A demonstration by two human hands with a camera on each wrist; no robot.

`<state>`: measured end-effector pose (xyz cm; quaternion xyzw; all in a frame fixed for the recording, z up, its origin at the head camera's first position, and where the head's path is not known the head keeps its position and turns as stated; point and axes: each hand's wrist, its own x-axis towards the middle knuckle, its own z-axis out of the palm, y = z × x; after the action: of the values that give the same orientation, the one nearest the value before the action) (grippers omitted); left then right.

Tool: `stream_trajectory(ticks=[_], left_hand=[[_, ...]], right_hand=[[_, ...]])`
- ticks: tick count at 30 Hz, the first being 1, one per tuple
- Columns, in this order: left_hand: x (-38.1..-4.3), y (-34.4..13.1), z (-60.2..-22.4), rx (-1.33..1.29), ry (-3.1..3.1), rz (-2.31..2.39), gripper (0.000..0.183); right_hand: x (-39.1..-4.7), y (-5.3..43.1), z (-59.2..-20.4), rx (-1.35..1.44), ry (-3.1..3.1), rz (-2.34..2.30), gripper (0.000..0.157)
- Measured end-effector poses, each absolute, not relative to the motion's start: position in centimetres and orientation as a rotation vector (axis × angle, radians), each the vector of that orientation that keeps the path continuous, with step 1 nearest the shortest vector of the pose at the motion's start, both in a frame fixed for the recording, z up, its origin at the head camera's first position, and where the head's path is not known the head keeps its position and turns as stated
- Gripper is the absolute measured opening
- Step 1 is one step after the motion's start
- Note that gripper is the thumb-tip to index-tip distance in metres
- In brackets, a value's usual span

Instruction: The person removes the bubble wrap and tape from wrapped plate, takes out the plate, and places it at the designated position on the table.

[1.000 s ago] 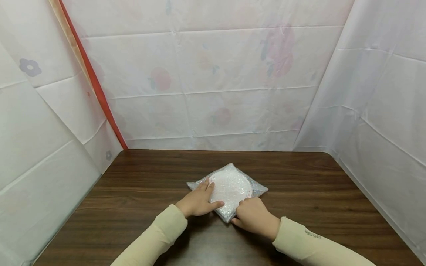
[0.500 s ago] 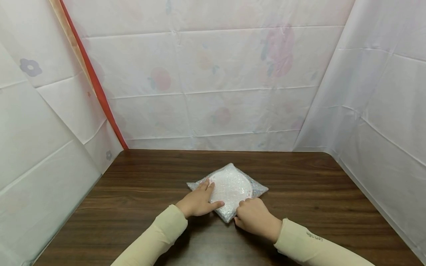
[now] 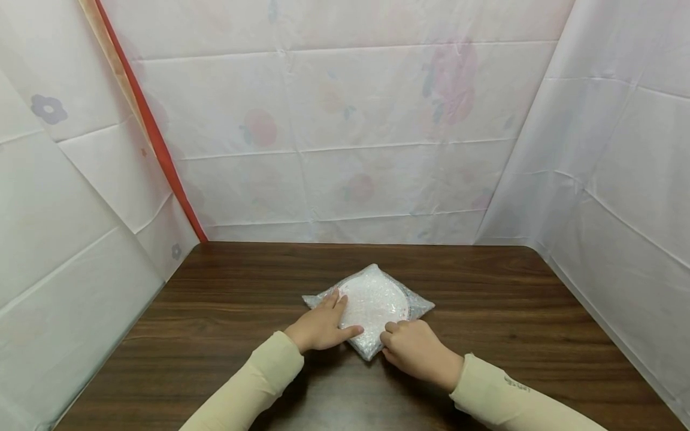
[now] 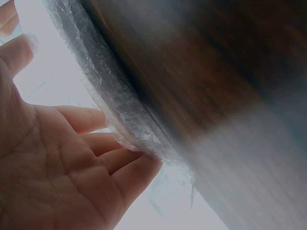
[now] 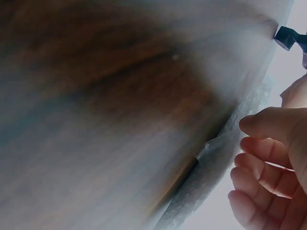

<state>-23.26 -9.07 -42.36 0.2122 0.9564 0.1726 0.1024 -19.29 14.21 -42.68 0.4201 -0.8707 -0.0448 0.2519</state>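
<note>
A bubble-wrap package point(image 3: 372, 299) lies on the brown wooden table with one corner toward me. Through the clear wrap shows a white, round-edged flat thing with small pinkish marks near its rim. My left hand point(image 3: 319, 326) rests spread on the package's left side. In the left wrist view its fingers point(image 4: 136, 172) reach along the wrapped edge. At the near right edge is my right hand point(image 3: 415, 350), fingers curled. The right wrist view shows its thumb point(image 5: 261, 122) and forefinger pinching a thin flap of the bubble wrap point(image 5: 216, 148).
The wood-grain table point(image 3: 242, 287) runs back to a pale printed cloth point(image 3: 345, 120) hung behind. White cloth point(image 3: 620, 149) also hangs at the right, and a red strip point(image 3: 156, 131) runs down the left corner. A dark device point(image 5: 286, 37) sits at the left wrist.
My right hand has shifted and turned slightly to the right along the package's near edge. The left hand and the package stay put.
</note>
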Motion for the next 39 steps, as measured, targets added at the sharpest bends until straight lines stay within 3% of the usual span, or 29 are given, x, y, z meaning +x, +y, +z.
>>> stream_trajectory(ticks=[39], left_hand=[[-23.11, -8.61, -42.28, 0.618, 2.85, 0.427, 0.093]], right_hand=[[-19.4, 14.64, -42.39, 1.177, -2.327, -0.053, 0.03]])
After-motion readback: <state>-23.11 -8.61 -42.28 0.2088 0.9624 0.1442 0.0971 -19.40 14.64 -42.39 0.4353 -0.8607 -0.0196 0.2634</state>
